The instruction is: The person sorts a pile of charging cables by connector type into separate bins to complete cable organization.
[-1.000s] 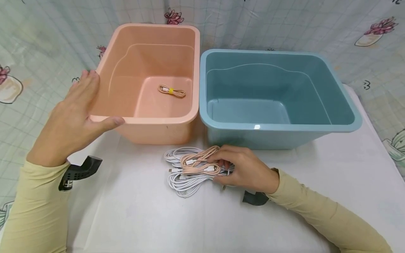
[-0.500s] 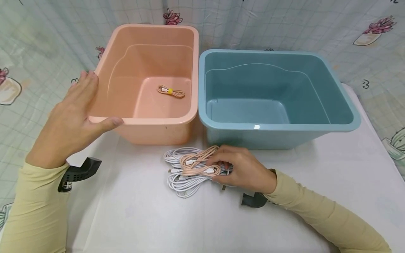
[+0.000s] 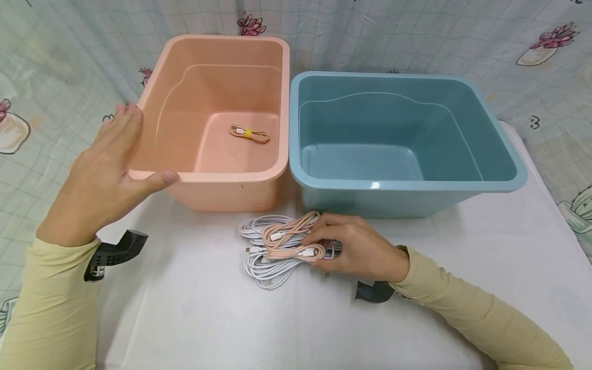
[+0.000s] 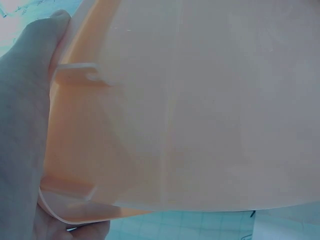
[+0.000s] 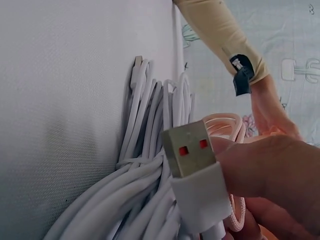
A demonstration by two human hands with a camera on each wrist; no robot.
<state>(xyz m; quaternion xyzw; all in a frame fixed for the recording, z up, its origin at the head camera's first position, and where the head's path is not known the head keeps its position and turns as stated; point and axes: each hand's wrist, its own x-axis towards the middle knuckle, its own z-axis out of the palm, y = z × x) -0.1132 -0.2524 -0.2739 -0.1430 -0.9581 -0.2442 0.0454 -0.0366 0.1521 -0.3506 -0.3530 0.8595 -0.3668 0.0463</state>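
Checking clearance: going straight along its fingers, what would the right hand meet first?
Most likely the peach cable coils, right at the fingertips of the right hand, with white cables showing beneath; depth among the strands is unclear.

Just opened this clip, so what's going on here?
A person's left hand rests on the rim of the peach bin; a yellow-banded cable lies inside it. The blue bin stands alongside. In front of them, the right hand grips a peach cable lying on top of white cables on the table.
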